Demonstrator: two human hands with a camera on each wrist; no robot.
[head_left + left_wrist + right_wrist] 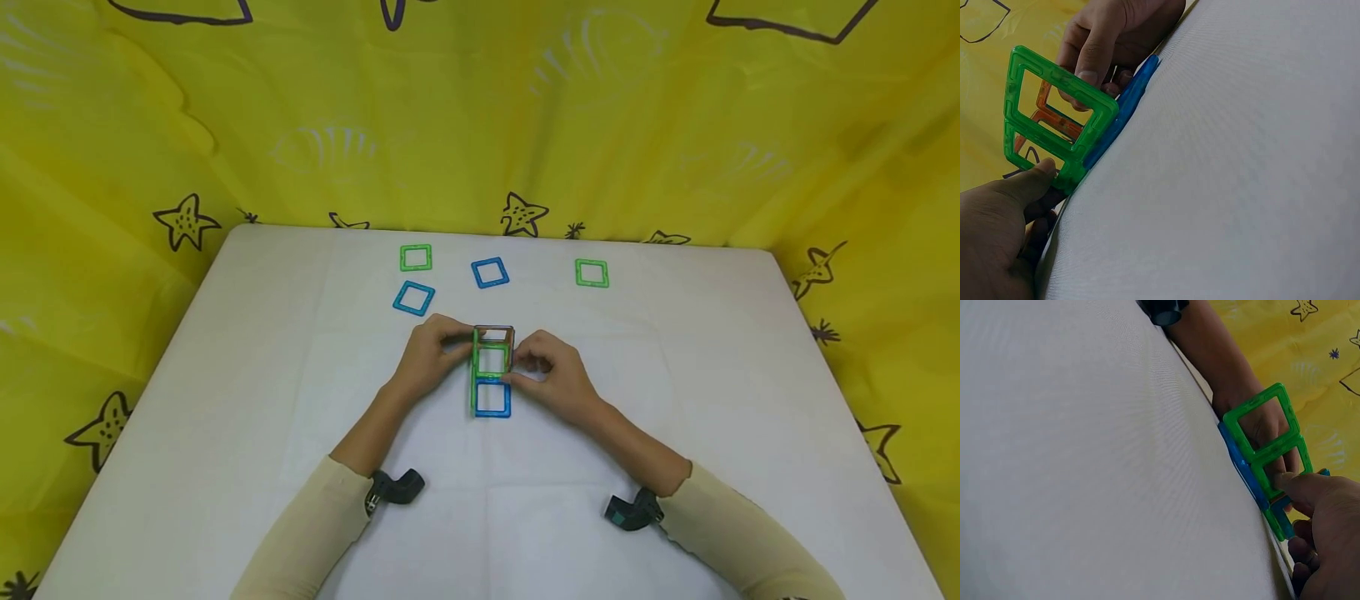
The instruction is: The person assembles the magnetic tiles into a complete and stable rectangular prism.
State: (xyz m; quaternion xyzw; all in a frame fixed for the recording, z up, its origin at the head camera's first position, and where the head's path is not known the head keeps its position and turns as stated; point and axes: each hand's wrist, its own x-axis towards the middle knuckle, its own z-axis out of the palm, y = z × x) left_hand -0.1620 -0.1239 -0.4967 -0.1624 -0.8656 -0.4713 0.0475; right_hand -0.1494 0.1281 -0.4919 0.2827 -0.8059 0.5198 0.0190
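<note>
Between the hands stands a small structure of square, see-through magnetic tiles. Its front green tile point(492, 346) meets a blue tile point(492, 413) lying on the table towards me. Two upright green tiles point(1060, 76) form its left side, and an orange tile point(1063, 124) shows through them in the left wrist view. My left hand point(431, 354) grips the structure's far left part, its thumb against a green frame. From the right, my right hand point(553, 375) pinches the structure near the joint of the front green and blue tiles. Its other fingers are curled and partly hidden.
Loose tiles lie towards the back of the white table point(360, 367): a green one point(416, 267) above a light blue one point(414, 311), a darker blue one point(491, 284), and another green one point(592, 284) to the right. A patterned yellow curtain point(450, 108) hangs behind.
</note>
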